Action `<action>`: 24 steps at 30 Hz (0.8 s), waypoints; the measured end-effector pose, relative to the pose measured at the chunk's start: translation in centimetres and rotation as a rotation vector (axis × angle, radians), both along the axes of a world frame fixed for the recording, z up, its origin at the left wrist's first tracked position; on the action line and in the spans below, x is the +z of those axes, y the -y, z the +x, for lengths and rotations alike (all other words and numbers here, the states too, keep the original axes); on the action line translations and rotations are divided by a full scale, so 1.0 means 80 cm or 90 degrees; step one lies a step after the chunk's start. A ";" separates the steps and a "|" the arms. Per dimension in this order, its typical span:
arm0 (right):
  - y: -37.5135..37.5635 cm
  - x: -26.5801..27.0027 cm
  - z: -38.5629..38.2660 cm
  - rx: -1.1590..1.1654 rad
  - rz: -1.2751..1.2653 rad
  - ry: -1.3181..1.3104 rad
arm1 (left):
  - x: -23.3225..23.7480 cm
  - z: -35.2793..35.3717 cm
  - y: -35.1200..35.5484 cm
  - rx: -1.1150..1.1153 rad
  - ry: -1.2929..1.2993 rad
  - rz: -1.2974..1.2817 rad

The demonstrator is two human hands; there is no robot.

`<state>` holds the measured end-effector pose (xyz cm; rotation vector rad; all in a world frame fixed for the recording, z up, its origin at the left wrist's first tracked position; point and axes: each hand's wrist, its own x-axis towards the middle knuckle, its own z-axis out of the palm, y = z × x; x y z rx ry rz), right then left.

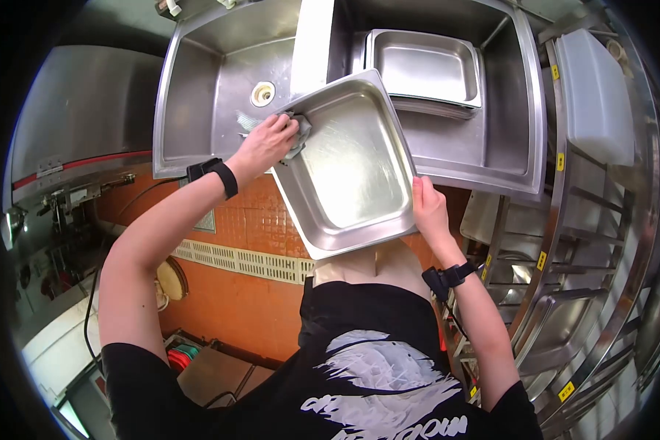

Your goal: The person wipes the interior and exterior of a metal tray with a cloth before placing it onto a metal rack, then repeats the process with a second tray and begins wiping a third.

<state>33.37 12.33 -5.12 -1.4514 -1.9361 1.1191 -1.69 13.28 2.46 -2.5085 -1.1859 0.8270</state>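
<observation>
A rectangular stainless steel pan [352,169] is held tilted in front of me, its inside facing up. My right hand [430,209] grips its right rim near the lower corner, thumb on top. With my left hand [270,141] I press a crumpled grey cloth [298,137] against the pan's upper left rim and inner wall. The left fingers are closed around the cloth, and part of it sticks out beyond the rim. Below the pan's far edge lie the two sink basins.
A stack of similar steel pans [425,67] sits in the right sink basin [517,103]. The left basin [191,81] has a round drain [262,93]. On the right stands a metal rack [554,242] with pans and a translucent white container [594,95]. A floor grate [235,262] crosses the orange floor.
</observation>
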 end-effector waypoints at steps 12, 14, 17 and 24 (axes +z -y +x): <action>-0.006 0.002 -0.006 0.035 0.066 0.037 | -0.028 0.099 -0.098 -0.142 0.131 0.103; -0.006 0.002 -0.004 0.025 0.071 0.042 | -0.026 0.098 -0.100 -0.179 0.171 0.114; -0.005 0.002 -0.003 -0.003 0.084 0.033 | -0.032 0.088 -0.065 -0.043 0.032 0.115; 0.008 0.005 -0.004 -0.044 0.072 0.054 | -0.061 0.084 0.056 0.285 0.000 -0.017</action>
